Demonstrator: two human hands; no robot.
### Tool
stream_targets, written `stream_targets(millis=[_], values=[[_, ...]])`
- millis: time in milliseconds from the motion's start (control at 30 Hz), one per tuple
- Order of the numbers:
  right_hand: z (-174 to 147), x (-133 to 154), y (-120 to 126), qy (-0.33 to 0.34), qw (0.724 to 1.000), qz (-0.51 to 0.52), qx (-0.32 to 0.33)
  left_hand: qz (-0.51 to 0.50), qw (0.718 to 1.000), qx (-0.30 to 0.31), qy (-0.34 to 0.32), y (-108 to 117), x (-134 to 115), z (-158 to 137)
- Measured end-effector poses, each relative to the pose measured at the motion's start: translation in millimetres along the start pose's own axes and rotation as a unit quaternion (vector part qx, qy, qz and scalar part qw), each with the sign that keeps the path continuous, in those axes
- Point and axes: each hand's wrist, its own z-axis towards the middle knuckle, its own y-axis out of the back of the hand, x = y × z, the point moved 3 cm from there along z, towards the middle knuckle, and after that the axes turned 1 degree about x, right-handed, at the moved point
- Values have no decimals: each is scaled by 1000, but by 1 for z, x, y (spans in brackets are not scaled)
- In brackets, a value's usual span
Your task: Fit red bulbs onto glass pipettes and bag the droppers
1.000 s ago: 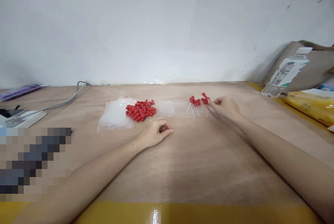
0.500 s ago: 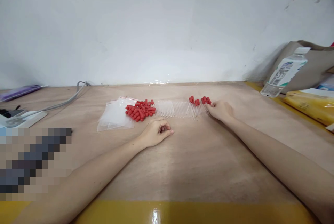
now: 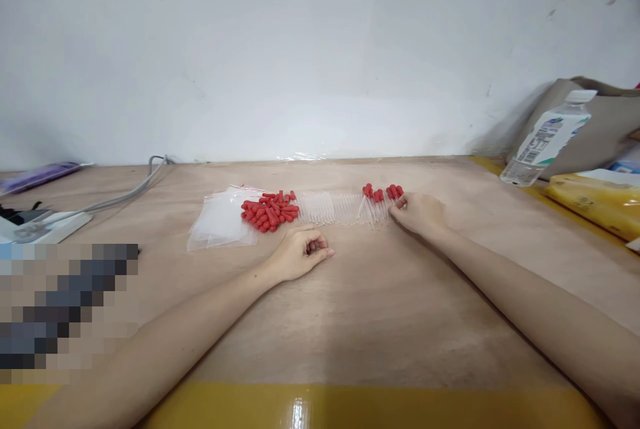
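Note:
My left hand [image 3: 303,252] rests on the table, fingers loosely curled towards the thumb, with nothing visible in them. Just beyond it lies a heap of red rubber dropper bulbs [image 3: 267,211], partly over clear zip bags [image 3: 220,219]. A row of thin clear dropper tubes [image 3: 345,208] stretches from the heap towards the right. At its right end, several droppers with red bulbs [image 3: 379,195] lie side by side. My right hand [image 3: 413,211] is closed at the rightmost dropper, its fingertips on the tube below the red bulb; the fingers partly hide it.
To the right, a water bottle [image 3: 547,139] leans by a grey-brown bag [image 3: 607,122], with a yellow package [image 3: 595,202] in front. A grey cable [image 3: 135,192] and a purple packet [image 3: 43,177] lie at the left. A white wall [image 3: 320,56] rises behind the table [image 3: 380,322].
My right hand has shifted slightly left and down, its fingertips going from beside the red bulb to the tube below. My left hand keeps its place and curl.

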Motion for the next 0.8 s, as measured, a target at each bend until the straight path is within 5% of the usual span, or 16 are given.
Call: stream_targets(millis=[400,567,667,800], values=[[-5,8,-2,2,992,-88,86,3,1000,-3,-5,0,0,1],[-13,10,7,19,995,-75,56,8,1000,0,-4,-2,-1,-1],[-23,23,12,116,993,-17,15,32,999,-8,-7,0,-2,-2],[-43,45,10,305,952,33,6,139,987,-84,0,19,5,6]])
